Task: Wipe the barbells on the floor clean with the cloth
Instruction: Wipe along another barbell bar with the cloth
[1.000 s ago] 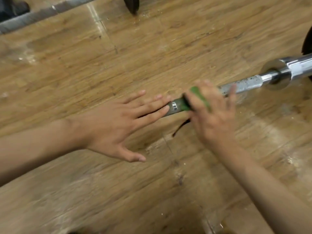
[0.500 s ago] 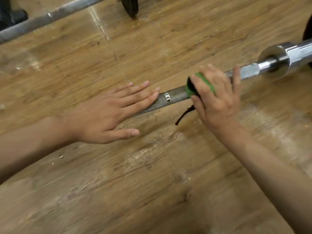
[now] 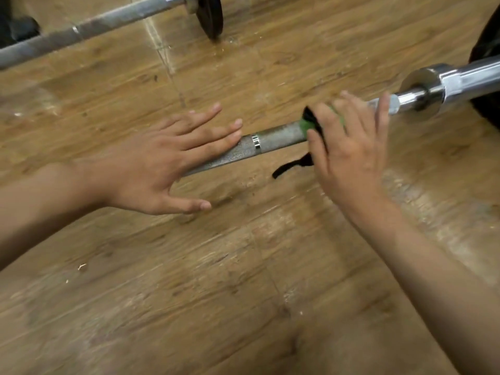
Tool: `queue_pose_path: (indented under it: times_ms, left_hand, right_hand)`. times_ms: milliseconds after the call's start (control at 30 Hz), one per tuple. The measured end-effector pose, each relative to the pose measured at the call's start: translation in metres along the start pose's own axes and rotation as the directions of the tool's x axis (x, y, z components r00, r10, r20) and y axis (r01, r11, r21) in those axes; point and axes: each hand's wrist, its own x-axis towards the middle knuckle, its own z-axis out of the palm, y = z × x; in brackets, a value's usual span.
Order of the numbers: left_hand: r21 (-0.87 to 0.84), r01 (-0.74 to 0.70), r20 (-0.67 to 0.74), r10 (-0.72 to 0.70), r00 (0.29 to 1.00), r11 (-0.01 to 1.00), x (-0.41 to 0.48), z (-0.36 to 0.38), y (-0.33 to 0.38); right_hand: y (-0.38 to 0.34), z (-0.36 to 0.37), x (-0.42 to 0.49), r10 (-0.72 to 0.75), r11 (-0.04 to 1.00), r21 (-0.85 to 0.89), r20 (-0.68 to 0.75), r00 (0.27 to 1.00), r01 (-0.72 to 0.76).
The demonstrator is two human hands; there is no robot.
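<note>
A grey, dull barbell (image 3: 273,139) lies on the wooden floor and runs up to the right into a shiny chrome collar and sleeve (image 3: 433,87). My left hand (image 3: 162,163) lies flat on the shaft with straight, spread fingers. My right hand (image 3: 349,147) grips a green and black cloth (image 3: 308,123) wrapped round the shaft, close to the collar. A black strip of the cloth hangs down onto the floor. A second barbell (image 3: 89,25) with a small black plate (image 3: 211,14) lies at the top left.
A large black plate (image 3: 487,50) sits on the near barbell's sleeve at the right edge. A dark object (image 3: 16,31) is at the top left corner. Bare wooden floor (image 3: 216,293) fills the foreground.
My right hand has slid the cloth up the shaft to the right, toward the collar. More grey shaft shows between my hands. My left hand stays flat on the bar.
</note>
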Motion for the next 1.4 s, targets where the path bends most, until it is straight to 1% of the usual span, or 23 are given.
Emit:
queue_pose_path:
  times_ms: [100, 200, 233, 367, 433, 500, 533, 600, 667, 733, 767, 800, 867, 933, 967, 1000, 1067, 1133, 1167, 1200, 1267, 1333, 1400]
  left_hand:
    - [0.004, -0.041, -0.015, 0.041, 0.999, 0.999, -0.002, 0.001, -0.002]
    - [-0.002, -0.024, -0.016, 0.024, 1.000, 1.000, -0.005, 0.011, -0.006]
    - [-0.004, -0.018, -0.026, 0.018, 0.999, 1.000, -0.004, 0.012, -0.008]
    - [0.015, 0.000, -0.048, 0.001, 0.999, 1.000, 0.001, 0.010, -0.014]
    - [0.013, 0.019, -0.053, -0.018, 0.998, 1.000, -0.001, 0.009, -0.019]
    - [0.019, 0.031, -0.059, -0.030, 0.998, 0.999, 0.000, 0.010, -0.022]
    - [0.024, 0.032, -0.059, -0.031, 0.998, 0.999, 0.001, 0.010, -0.024]
    - [0.030, 0.038, -0.059, -0.036, 0.998, 0.999, 0.002, 0.010, -0.027]
    - [0.032, 0.041, -0.059, -0.039, 0.997, 0.999, 0.004, 0.009, -0.028]
    - [0.041, 0.053, -0.058, -0.051, 0.997, 0.998, 0.005, 0.008, -0.028]
    - [0.050, 0.056, -0.057, -0.053, 0.997, 0.997, 0.005, 0.008, -0.029]
    - [0.060, 0.056, -0.054, -0.053, 0.997, 0.997, 0.005, 0.008, -0.029]
    - [0.078, 0.061, -0.046, -0.058, 0.997, 0.995, 0.006, 0.007, -0.028]
    - [0.076, 0.060, -0.030, -0.058, 0.998, 0.995, 0.006, 0.007, -0.027]
    - [0.063, 0.059, -0.020, -0.058, 0.998, 0.996, 0.006, 0.006, -0.026]
    - [0.058, 0.061, -0.014, -0.060, 0.998, 0.996, 0.006, 0.006, -0.025]
    - [0.072, 0.061, -0.015, -0.060, 0.998, 0.996, 0.004, 0.006, -0.022]
    - [0.081, 0.055, -0.015, -0.054, 0.998, 0.995, 0.003, 0.006, -0.019]
    - [0.080, 0.053, -0.012, -0.052, 0.999, 0.995, 0.003, 0.006, -0.016]
    - [0.081, 0.053, -0.010, -0.052, 0.999, 0.995, 0.002, 0.006, -0.013]
    - [0.092, 0.054, -0.006, -0.054, 0.999, 0.994, 0.000, 0.006, -0.007]
    - [0.097, 0.049, -0.001, -0.050, 0.999, 0.994, -0.001, 0.006, 0.002]
    - [0.096, 0.040, 0.002, -0.041, 0.999, 0.995, -0.004, 0.007, 0.011]
  right_hand:
    - [0.036, 0.000, 0.017, 0.229, 0.973, -0.021, -0.048, 0.972, -0.230]
    - [0.004, 0.014, 0.032, 0.427, 0.904, 0.025, -0.138, 0.894, -0.428]
    - [-0.018, 0.020, 0.033, 0.429, 0.903, 0.066, -0.152, 0.890, -0.424]
    - [-0.100, 0.035, 0.016, 0.075, 0.966, 0.255, -0.089, 0.993, -0.050]
    - [-0.072, 0.038, 0.022, -0.129, 0.976, 0.160, -0.120, 0.984, 0.148]
    - [-0.018, 0.042, 0.026, -0.211, 0.975, 0.042, -0.113, 0.971, 0.217]
    - [0.011, 0.042, 0.028, -0.154, 0.987, 0.034, -0.120, 0.981, 0.159]
    - [0.051, 0.043, 0.033, 0.085, 0.995, 0.059, -0.189, 0.978, -0.075]
    - [0.044, 0.047, 0.040, 0.353, 0.935, 0.115, -0.272, 0.895, -0.334]
    - [-0.005, 0.055, 0.045, 0.485, 0.874, 0.203, -0.330, 0.810, -0.441]
    - [-0.035, 0.058, 0.044, 0.457, 0.887, 0.240, -0.322, 0.830, -0.395]
    - [-0.061, 0.060, 0.037, 0.362, 0.921, 0.254, -0.276, 0.890, -0.296]
    - [-0.082, 0.059, 0.023, 0.042, 0.974, 0.227, -0.166, 0.985, -0.003]
    - [-0.045, 0.056, 0.029, -0.214, 0.971, 0.075, -0.157, 0.964, 0.227]
    - [-0.021, 0.056, 0.032, -0.234, 0.971, 0.019, -0.160, 0.959, 0.240]
    - [0.001, 0.054, 0.037, -0.173, 0.984, 0.012, -0.167, 0.971, 0.178]
    - [0.023, 0.047, 0.039, 0.095, 0.994, 0.062, -0.189, 0.977, -0.085]
    - [-0.003, 0.044, 0.041, 0.362, 0.932, 0.120, -0.231, 0.903, -0.343]
    - [-0.026, 0.043, 0.043, 0.419, 0.907, 0.149, -0.221, 0.881, -0.394]
    - [-0.050, 0.042, 0.044, 0.403, 0.912, 0.176, -0.202, 0.893, -0.371]
    - [-0.080, 0.037, 0.037, 0.234, 0.959, 0.194, -0.130, 0.963, -0.207]
    - [-0.068, 0.024, 0.031, 0.042, 0.988, 0.152, -0.054, 0.998, -0.033]
    - [-0.035, 0.013, 0.027, -0.033, 0.997, 0.074, 0.031, 0.999, 0.030]
